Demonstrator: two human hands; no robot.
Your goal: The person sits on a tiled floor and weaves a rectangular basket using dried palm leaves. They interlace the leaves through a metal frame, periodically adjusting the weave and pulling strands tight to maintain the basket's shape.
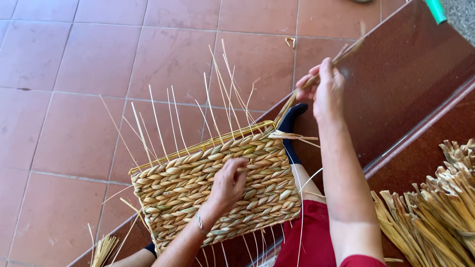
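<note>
A half-woven straw basket panel rests across the person's lap, loose stakes sticking up from its top edge. The left hand presses flat on the braided face, fingers curled together against it. The right hand, raised beyond the upper right corner, has its fingers clamped on a straw strand drawn taut from that corner. A bundle of straw lies on the step to the right.

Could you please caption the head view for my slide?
Left hand presses a woven basket; right hand pulls a straw strand taut.
</note>
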